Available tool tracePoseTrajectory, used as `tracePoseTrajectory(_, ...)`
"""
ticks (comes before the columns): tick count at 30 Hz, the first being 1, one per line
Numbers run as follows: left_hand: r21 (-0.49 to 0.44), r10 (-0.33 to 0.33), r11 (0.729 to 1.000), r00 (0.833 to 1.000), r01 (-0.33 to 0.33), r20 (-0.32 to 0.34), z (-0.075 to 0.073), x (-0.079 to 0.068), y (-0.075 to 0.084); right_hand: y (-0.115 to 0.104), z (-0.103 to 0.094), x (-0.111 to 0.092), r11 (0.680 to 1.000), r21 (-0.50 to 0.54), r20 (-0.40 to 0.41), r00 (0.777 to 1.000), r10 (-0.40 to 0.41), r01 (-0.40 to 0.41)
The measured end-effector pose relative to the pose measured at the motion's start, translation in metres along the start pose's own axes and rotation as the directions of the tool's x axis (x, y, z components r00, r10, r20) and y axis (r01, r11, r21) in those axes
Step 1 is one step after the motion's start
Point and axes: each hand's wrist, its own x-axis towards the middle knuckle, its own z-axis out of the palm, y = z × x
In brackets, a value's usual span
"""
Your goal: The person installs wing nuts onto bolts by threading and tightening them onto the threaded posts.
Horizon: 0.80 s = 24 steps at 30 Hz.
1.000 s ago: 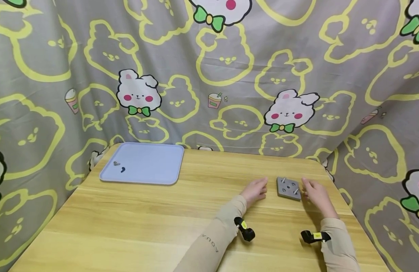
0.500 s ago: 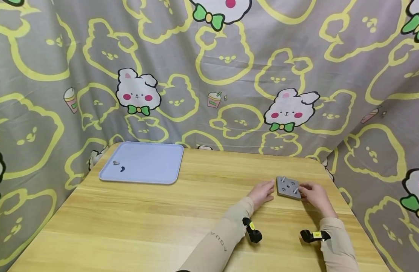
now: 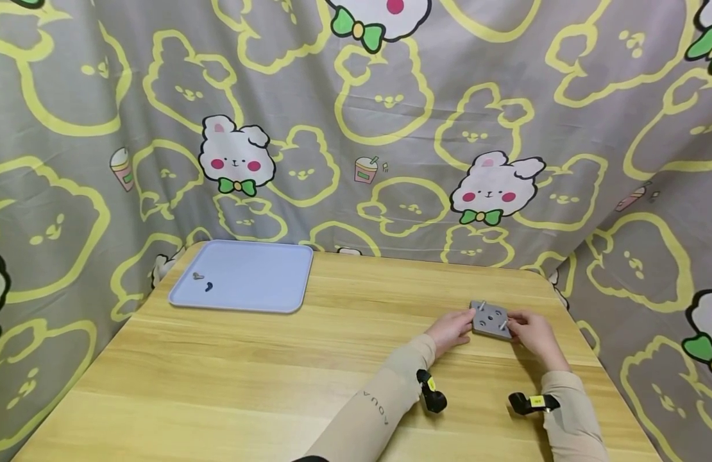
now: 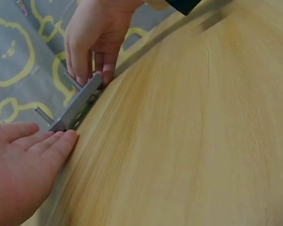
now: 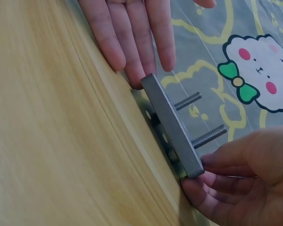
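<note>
A square grey metal plate (image 3: 491, 321) with two upright threaded studs (image 5: 210, 136) and several holes is at the right of the table. My right hand (image 3: 534, 333) pinches its right edge between thumb and fingers, close beside one stud. At the opposite edge, my left hand (image 3: 450, 330) touches the plate with its fingertips, the fingers nearly straight and the palm turned up in the left wrist view. Part of the plate's underside shows in the right wrist view, with a narrow gap over the wood.
A light blue tray (image 3: 263, 273) lies at the back left of the wooden table (image 3: 217, 372). On it are a small metal piece (image 3: 198, 276) and a dark curved piece (image 3: 209, 287). A patterned grey curtain (image 3: 310, 83) hangs close round the table's back and sides.
My right hand has come left onto the plate's right edge and now grips it. My left hand has moved right until its fingertips meet the left edge.
</note>
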Motion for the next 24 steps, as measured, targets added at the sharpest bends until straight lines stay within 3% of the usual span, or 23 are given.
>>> tracePoseTrajectory(12,0.001,-0.002,1.0,1.0,0.002,0.012,-0.009,-0.008,-0.003,-0.001,0.005,0.001,1.0,0.006,0.022,1.0,-0.008,0.008)
tracePoseTrajectory(24,-0.003,-0.006,1.0,0.999,0.006,-0.042,-0.028,-0.025,0.0,-0.018,0.02,0.001,0.999,0.034,0.056,0.998,-0.036,0.034)
